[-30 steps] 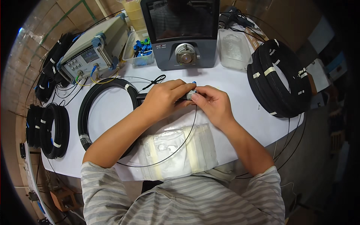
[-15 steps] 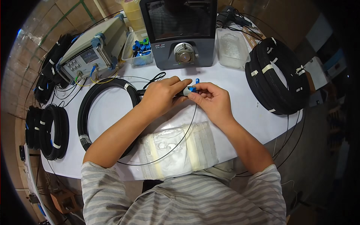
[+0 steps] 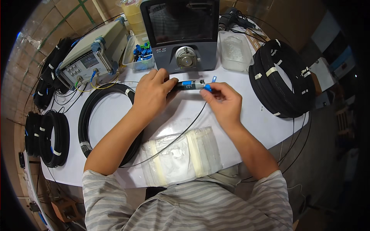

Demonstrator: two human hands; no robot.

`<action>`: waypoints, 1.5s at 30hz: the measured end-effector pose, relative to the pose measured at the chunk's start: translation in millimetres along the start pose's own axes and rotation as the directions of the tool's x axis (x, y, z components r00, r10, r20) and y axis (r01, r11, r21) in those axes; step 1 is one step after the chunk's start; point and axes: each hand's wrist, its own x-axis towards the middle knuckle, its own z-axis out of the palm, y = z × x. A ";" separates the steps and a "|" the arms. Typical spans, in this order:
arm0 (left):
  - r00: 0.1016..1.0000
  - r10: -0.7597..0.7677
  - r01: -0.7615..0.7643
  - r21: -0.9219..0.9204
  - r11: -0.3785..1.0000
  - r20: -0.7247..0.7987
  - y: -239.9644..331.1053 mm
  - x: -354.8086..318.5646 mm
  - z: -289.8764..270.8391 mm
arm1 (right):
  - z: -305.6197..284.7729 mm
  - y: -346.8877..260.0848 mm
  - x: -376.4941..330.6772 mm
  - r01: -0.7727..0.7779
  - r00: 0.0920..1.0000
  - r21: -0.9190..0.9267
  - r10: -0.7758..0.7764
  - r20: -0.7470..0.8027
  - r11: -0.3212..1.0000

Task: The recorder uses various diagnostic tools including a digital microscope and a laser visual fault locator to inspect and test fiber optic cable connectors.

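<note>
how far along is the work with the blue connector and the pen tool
Midway, it seems. The left hand grips the black pen-shaped tool; the right hand pinches the blue connector at its tip, not visibly seated. Its thin black cable trails loose across the white table. Seating looks left.

Lighting: bright, even, from overhead; white desk [image 3: 115, 111] well lit, near overexposed at centre. Shadows: soft and short under the hands and forearms, faint beneath the black cable coil [image 3: 283, 82]. Glare: dull reflections across the dark screen [image 3: 181, 21] of the grey machine; light sheen on the clear plastic bag [image 3: 181, 156]. Focus: sharp at centre, softening toward the rim. Distortion: strong fisheye; desk edges and cardboard wall bow outward. Vignette: black circular border, with dim, murky corners at right and lower left. Motion blur: none evident.
</note>
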 end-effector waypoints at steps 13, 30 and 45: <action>0.934 -0.311 0.333 -0.113 0.936 0.177 3.3 -8.6 7.3 | 7.1 -9.1 -0.9 0.341 0.940 -0.134 -0.338 0.048 0.930; 0.960 -0.234 0.264 -0.220 0.939 0.154 5.2 -13.0 15.3 | 9.4 4.9 -3.2 -0.081 0.971 0.147 0.045 0.235 0.986; 0.971 -0.216 0.220 -0.022 0.975 0.105 -1.0 -12.8 19.2 | 13.0 1.0 -4.6 0.076 0.974 0.000 -0.074 0.215 0.997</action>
